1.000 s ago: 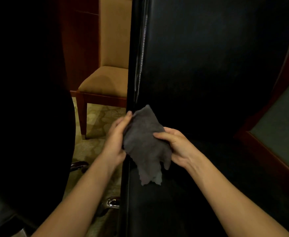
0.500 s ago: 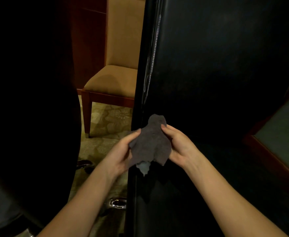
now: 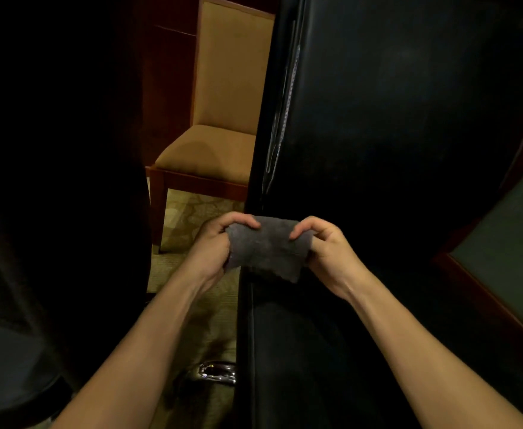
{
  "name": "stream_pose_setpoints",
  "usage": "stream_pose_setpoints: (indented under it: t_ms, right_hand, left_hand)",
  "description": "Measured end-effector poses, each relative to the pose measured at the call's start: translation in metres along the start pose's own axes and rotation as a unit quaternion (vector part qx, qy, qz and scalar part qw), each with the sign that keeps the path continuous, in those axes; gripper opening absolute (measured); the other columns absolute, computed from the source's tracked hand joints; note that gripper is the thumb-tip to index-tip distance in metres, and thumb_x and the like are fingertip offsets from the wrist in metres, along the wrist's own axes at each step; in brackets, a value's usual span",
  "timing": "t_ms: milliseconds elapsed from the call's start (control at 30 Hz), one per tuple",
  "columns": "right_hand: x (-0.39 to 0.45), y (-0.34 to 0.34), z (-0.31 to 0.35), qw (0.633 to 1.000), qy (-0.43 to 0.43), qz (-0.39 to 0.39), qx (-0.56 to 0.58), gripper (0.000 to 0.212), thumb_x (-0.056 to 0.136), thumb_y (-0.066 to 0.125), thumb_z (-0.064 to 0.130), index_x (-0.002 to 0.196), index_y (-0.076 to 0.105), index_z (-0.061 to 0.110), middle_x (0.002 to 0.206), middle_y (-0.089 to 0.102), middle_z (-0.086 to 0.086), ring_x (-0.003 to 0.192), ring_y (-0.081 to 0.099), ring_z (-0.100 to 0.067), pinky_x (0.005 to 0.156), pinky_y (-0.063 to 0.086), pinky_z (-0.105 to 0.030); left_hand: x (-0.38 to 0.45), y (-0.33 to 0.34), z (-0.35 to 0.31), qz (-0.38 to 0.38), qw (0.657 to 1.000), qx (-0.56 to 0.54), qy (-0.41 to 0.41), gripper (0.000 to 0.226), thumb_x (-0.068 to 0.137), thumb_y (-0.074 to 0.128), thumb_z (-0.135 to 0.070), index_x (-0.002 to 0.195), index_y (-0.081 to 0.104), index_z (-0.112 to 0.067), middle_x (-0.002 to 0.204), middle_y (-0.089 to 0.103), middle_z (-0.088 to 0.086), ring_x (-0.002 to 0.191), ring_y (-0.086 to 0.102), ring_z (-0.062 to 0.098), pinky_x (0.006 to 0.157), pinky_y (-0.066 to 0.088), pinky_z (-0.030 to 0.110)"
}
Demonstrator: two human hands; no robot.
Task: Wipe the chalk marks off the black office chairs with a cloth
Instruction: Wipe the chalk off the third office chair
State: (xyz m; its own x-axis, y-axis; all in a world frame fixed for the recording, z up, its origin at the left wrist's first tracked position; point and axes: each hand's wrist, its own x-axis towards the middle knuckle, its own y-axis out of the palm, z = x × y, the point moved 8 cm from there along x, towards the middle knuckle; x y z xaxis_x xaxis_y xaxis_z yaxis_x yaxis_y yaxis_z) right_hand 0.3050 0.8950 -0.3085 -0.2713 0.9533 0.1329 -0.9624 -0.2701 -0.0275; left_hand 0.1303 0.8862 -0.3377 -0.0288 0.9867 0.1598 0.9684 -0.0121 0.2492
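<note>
A grey cloth (image 3: 266,246) is stretched flat between my two hands in front of the tall back of a black office chair (image 3: 393,119). My left hand (image 3: 215,243) grips the cloth's left edge with curled fingers. My right hand (image 3: 325,243) pinches its right edge. Faint pale streaks (image 3: 285,103) run down the chair's left side seam; I cannot tell whether they are chalk or glare. A second black chair (image 3: 52,181) fills the left of the view, very dark.
A tan upholstered wooden chair (image 3: 213,144) stands behind, between the two black chairs. Patterned carpet (image 3: 192,218) shows below it. A chrome chair-base leg (image 3: 217,371) lies near the floor. A wood-edged desk (image 3: 508,252) is at the right.
The cloth hung crumpled from my hands; both hands have shifted to its edges and pulled it out into a flat, folded band. The view has drifted slightly.
</note>
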Motion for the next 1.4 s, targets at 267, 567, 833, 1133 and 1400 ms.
stream_pose_setpoints:
  t_ms: [267, 567, 833, 1133, 1400]
  right_hand:
    - [0.024, -0.007, -0.016, 0.992, 0.019, -0.018, -0.124, 0.023, 0.098, 0.05, 0.012, 0.091, 0.072, 0.013, 0.095, 0.072, 0.002, 0.094, 0.068, -0.015, 0.076, 0.055, -0.026]
    - [0.063, -0.007, -0.007, 0.896, -0.052, -0.244, -0.369, 0.022, 0.088, 0.072, 0.02, 0.102, 0.056, 0.027, 0.098, 0.063, 0.008, 0.093, 0.062, -0.008, 0.08, 0.057, -0.033]
    - [0.066, 0.001, -0.01, 0.823, -0.093, -0.327, -0.454, 0.02, 0.087, 0.07, 0.027, 0.104, 0.061, 0.021, 0.101, 0.048, 0.004, 0.099, 0.048, -0.013, 0.084, 0.048, -0.033]
    - [0.036, 0.015, -0.001, 0.867, -0.067, -0.289, -0.399, 0.014, 0.092, 0.066, 0.027, 0.105, 0.063, 0.028, 0.071, 0.063, 0.011, 0.072, 0.066, -0.007, 0.069, 0.057, -0.038]
    - [-0.025, 0.055, -0.009, 0.96, -0.099, -0.192, -0.179, 0.014, 0.091, 0.07, 0.013, 0.1, 0.063, 0.022, 0.086, 0.069, 0.0, 0.082, 0.071, -0.013, 0.073, 0.061, -0.035]
  left_hand:
    - [0.023, -0.013, 0.02, -0.041, 0.998, 0.011, -0.037, 0.022, 0.101, 0.052, -0.014, 0.114, 0.068, -0.012, 0.11, 0.069, 0.007, 0.106, 0.066, 0.027, 0.084, 0.056, 0.031]
    - [0.118, -0.021, 0.034, -0.14, 0.982, 0.107, 0.072, 0.015, 0.087, 0.071, -0.008, 0.085, 0.067, -0.023, 0.089, 0.067, 0.001, 0.089, 0.066, 0.019, 0.081, 0.054, 0.035]
    - [0.141, -0.024, 0.054, -0.087, 0.977, 0.147, 0.124, 0.013, 0.093, 0.065, 0.0, 0.099, 0.059, -0.01, 0.093, 0.062, -0.002, 0.081, 0.06, -0.006, 0.076, 0.049, 0.017]
    - [0.092, -0.039, 0.05, -0.146, 0.969, 0.156, 0.124, 0.011, 0.094, 0.064, -0.02, 0.099, 0.057, -0.026, 0.095, 0.062, -0.01, 0.089, 0.061, 0.003, 0.075, 0.048, 0.019]
    - [-0.032, -0.065, 0.019, -0.283, 0.936, 0.183, 0.098, 0.018, 0.096, 0.065, -0.025, 0.098, 0.053, -0.038, 0.099, 0.059, -0.015, 0.097, 0.06, 0.011, 0.072, 0.047, 0.018]
